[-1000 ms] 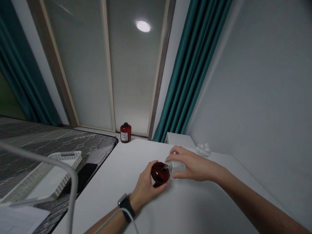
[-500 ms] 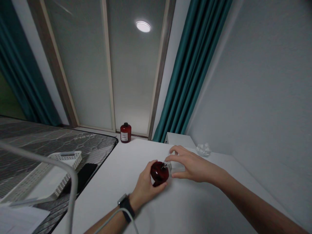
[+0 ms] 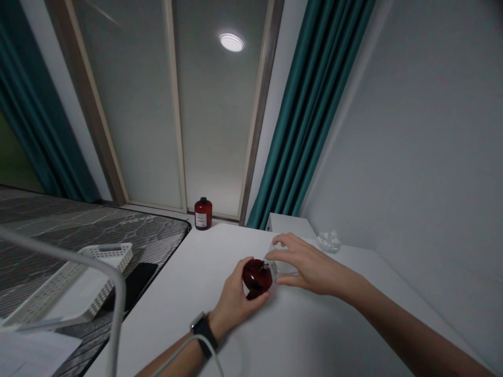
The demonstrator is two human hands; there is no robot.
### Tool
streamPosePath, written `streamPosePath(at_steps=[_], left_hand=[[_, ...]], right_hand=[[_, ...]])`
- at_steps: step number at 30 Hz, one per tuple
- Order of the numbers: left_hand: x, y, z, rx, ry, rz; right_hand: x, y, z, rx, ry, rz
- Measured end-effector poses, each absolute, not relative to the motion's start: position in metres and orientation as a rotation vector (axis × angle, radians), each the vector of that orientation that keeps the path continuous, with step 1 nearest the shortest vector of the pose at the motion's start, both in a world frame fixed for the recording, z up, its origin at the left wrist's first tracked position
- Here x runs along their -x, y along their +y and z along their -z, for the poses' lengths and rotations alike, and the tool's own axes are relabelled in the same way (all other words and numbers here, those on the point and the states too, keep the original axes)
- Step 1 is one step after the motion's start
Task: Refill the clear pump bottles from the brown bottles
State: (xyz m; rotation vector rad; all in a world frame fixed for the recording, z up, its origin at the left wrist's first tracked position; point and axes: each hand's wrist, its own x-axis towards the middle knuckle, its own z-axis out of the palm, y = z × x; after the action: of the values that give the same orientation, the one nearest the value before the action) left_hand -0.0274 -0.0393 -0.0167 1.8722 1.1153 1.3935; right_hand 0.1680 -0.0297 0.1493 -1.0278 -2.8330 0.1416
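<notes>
Above the white table, my left hand is wrapped round a dark red bottle. The bottle is tilted, its mouth turned to the right. My right hand has its fingers curved round a clear, see-through container. The bottle's mouth meets or lies just inside the container's opening; I cannot tell which. Whether any liquid passes between them is too small to see. A dark watch sits on my left wrist.
Another red bottle with a black cap and white label stands at the table's far left corner. Crumpled clear plastic lies at the back right by the wall. A white perforated basket and a black flat object are at left. A pale curved bar crosses the foreground.
Hardly anything differs. The bottle and the clear container keep almost the same place and tilt, both hands still round them; the right fingers have shifted very slightly.
</notes>
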Motion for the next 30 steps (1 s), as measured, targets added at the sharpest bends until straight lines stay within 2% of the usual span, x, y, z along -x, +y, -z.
streamPosePath(at_steps=[30], left_hand=[[0.0267, -0.0397, 0.0135, -1.839, 1.107, -1.395]], right_hand=[[-0.1676, -0.0276, -0.1471, 0.961, -2.854, -0.023]])
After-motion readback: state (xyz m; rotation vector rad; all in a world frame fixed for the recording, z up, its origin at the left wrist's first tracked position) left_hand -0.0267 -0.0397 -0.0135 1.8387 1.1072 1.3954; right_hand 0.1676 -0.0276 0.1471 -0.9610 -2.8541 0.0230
